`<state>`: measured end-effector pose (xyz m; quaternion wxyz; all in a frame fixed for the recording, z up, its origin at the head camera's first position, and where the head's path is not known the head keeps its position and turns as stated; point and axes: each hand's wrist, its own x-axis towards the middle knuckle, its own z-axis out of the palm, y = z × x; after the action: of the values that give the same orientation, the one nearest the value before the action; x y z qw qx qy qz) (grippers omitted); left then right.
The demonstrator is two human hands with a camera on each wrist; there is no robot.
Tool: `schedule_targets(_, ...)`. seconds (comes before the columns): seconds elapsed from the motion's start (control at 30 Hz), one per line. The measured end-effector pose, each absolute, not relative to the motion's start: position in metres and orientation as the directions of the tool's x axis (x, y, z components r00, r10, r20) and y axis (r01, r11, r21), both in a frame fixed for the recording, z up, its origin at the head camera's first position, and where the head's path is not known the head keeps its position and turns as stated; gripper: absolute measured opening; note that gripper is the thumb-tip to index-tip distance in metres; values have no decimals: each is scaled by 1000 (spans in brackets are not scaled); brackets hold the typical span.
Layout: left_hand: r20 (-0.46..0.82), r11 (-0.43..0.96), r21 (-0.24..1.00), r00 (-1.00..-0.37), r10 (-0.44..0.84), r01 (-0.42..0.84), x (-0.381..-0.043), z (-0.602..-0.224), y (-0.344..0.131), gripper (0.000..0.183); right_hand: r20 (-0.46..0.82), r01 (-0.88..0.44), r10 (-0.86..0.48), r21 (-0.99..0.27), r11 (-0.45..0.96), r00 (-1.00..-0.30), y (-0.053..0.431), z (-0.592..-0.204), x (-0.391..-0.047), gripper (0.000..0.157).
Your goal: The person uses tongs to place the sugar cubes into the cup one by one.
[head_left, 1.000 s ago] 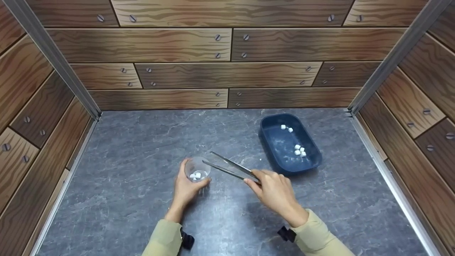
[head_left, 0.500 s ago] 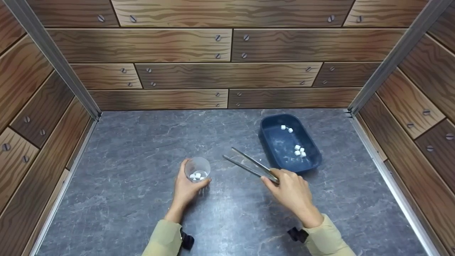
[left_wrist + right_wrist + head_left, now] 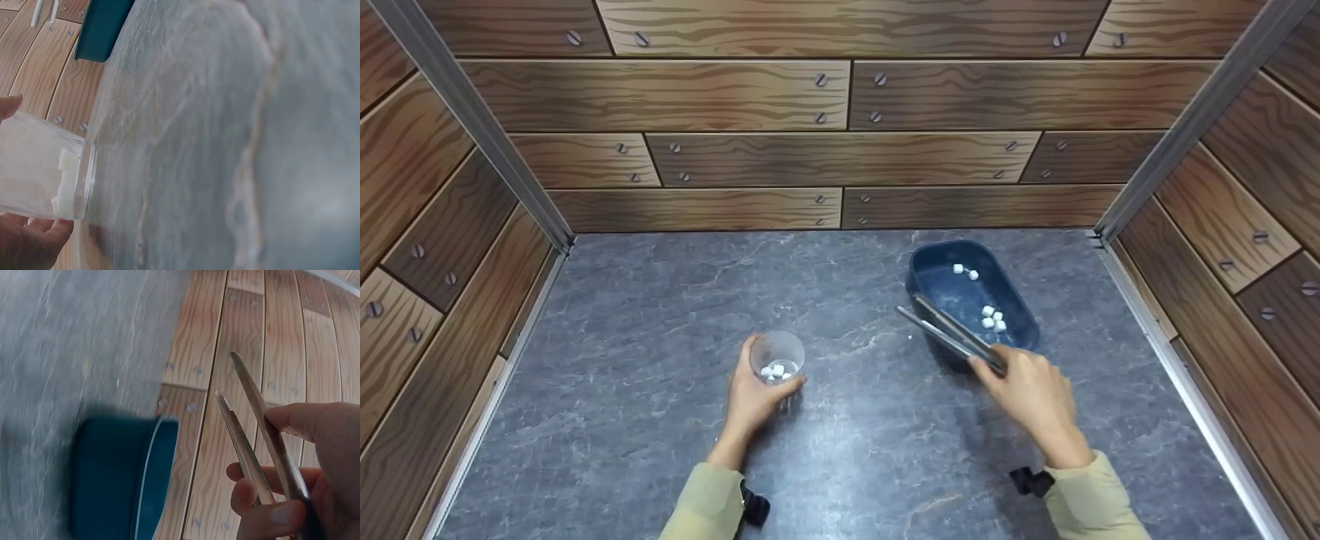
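Note:
My left hand grips a clear plastic cup standing on the table, thumb on one side and fingers on the other. Several white cubes lie at the cup's bottom. In my right hand is a pair of metal tweezers, pinched between thumb and fingers. Their serrated tips are apart with nothing between them. In the head view the tweezers overlap the near left part of a dark blue tray. Inside that tray, several white cubes sit near the right side and two more toward the back.
A grey marbled tabletop spreads under everything. Wood-patterned walls enclose it at the back and both sides, with metal frame strips along the side edges. A tiny white crumb lies left of the tray.
My right hand has moved rightward with the tweezers, from beside the cup to the tray, and the tweezer tips have come closer together. The left hand and cup stay put.

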<state>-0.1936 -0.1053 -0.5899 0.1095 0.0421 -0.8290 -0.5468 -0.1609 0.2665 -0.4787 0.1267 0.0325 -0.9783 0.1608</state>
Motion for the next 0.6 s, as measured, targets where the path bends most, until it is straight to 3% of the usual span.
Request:
schedule_targets(0.27,134,390,919,-972,-192,50,-194,-589,-104,97,160,8,58,-296,955,-985,289,-480,-164,61)
schedule_targets(0.6,151,418,907,-969,-194,58,-196,-591,-105,99,124,64,102,-276,959,-987,309,-486,-169,62)
